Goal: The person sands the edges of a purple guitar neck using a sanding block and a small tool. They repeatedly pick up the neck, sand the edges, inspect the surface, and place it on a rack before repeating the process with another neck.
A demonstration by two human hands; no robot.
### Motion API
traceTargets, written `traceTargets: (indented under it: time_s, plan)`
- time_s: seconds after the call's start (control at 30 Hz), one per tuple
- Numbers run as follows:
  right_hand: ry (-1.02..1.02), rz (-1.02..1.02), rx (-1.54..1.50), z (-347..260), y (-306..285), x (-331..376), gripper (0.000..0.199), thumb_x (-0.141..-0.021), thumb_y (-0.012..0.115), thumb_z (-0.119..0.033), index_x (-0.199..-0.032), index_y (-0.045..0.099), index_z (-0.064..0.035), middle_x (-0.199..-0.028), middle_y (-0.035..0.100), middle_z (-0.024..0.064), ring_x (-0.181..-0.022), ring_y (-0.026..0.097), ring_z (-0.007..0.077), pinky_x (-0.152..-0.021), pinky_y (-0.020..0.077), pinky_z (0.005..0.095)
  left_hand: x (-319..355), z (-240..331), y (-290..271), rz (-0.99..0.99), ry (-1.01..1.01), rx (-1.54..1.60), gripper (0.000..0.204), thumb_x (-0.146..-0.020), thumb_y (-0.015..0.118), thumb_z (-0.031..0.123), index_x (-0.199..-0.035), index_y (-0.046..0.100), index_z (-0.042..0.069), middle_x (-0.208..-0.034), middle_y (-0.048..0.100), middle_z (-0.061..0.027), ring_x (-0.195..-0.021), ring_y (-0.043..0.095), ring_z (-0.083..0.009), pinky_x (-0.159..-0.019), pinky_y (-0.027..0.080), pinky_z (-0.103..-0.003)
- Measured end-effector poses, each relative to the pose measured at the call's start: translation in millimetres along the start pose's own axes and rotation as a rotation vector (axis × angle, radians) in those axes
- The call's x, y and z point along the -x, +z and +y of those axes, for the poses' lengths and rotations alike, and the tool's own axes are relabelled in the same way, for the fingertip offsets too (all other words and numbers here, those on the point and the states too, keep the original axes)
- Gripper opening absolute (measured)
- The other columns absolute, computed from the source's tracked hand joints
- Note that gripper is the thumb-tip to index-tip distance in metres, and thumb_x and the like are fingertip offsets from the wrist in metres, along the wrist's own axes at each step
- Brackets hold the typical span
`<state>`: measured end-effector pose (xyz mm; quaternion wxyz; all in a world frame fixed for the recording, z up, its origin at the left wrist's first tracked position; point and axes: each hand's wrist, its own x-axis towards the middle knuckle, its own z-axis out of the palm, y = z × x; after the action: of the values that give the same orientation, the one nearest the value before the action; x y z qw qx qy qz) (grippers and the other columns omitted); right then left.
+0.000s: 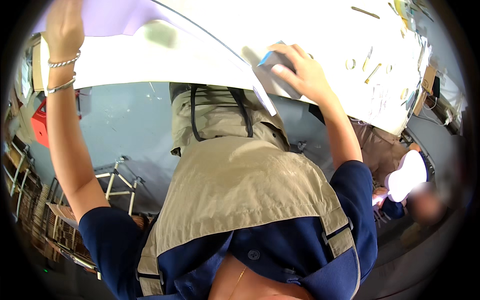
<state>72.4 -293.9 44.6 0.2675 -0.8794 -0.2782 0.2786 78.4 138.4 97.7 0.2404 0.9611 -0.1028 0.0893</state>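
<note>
My left hand lies over a lilac sheet at the far left of the white table; its fingers are blurred and run toward the upper edge of the picture. A long, thin dark-edged strip slants down across the table, and its pale lilac end juts past the near table edge. Right of that strip, my right hand grips a dark grey block with a blue edge, thumb and fingers spread around it. The block's underside is hidden.
Rolls of tape, a yellow cutter and a thin dark tool lie on the table's right part. A person holding a white paddle-shaped thing is at the right. A red box and pipe-framed racks stand left.
</note>
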Motion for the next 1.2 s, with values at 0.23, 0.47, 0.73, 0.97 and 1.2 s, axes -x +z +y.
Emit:
traceTargets:
  time_s: [0.23,0.47,0.73,0.97,1.2]
  plan:
    - [0.022,0.506,0.167,9.3,-25.2,17.8,0.044,-0.089,0.056,-0.034,-0.131,0.048,-0.0214,-0.126,0.051,0.0155,-0.116,0.049,0.0342,-0.096,0.0410,0.0414,3.1,8.6,-15.8,-0.038,0.489,-0.121,0.044,-0.084,0.052,0.025,-0.123,0.053,0.006,-0.115,0.058,-0.0140,-0.109,0.052,-0.0351,-0.102,0.036,-0.046]
    - [0.079,-0.055,-0.643,-107.9,71.3,93.8,0.027,-0.083,0.067,-0.026,-0.095,0.066,-0.0016,-0.100,0.065,0.0111,-0.095,0.062,0.0183,-0.084,0.0481,0.0318,-18.4,45.7,2.5,-0.056,0.603,-0.197,0.025,-0.084,0.054,0.019,-0.101,0.059,0.001,-0.095,0.059,-0.0169,-0.087,0.056,-0.0344,-0.080,0.044,-0.040]
    - [-0.177,1.206,-1.799,-176.1,175.0,151.1,0.096,-0.074,0.078,-0.034,-0.146,0.018,-0.0122,-0.140,0.039,0.0149,-0.127,0.042,0.0261,-0.105,0.0363,0.0425,11.9,202.6,-4.3,-0.253,0.936,0.130,0.030,-0.085,0.055,0.025,-0.099,0.060,-0.001,-0.090,0.060,-0.0162,-0.083,0.057,-0.0324,-0.074,0.045,-0.037]
    - [0.100,1.867,-0.812,-295.1,245.5,267.9,0.056,-0.083,0.063,-0.036,-0.120,0.046,0.0024,-0.112,0.057,0.0201,-0.105,0.058,0.0262,-0.090,0.0452,0.0368,54.7,347.7,0.3,-0.601,1.397,0.559,0.028,-0.082,0.059,0.025,-0.092,0.061,-0.001,-0.084,0.058,-0.0157,-0.075,0.056,-0.0338,-0.067,0.045,-0.035]
    - [0.838,2.188,-0.280,-378.5,309.1,302.0,0.043,-0.086,0.056,-0.022,-0.119,0.046,0.0042,-0.110,0.057,0.0191,-0.096,0.059,0.0246,-0.087,0.0475,0.0352,149.7,473.7,87.2,-0.789,1.597,0.841,0.037,-0.089,0.054,0.038,-0.099,0.063,0.003,-0.082,0.061,-0.0130,-0.074,0.058,-0.0314,-0.064,0.046,-0.036]
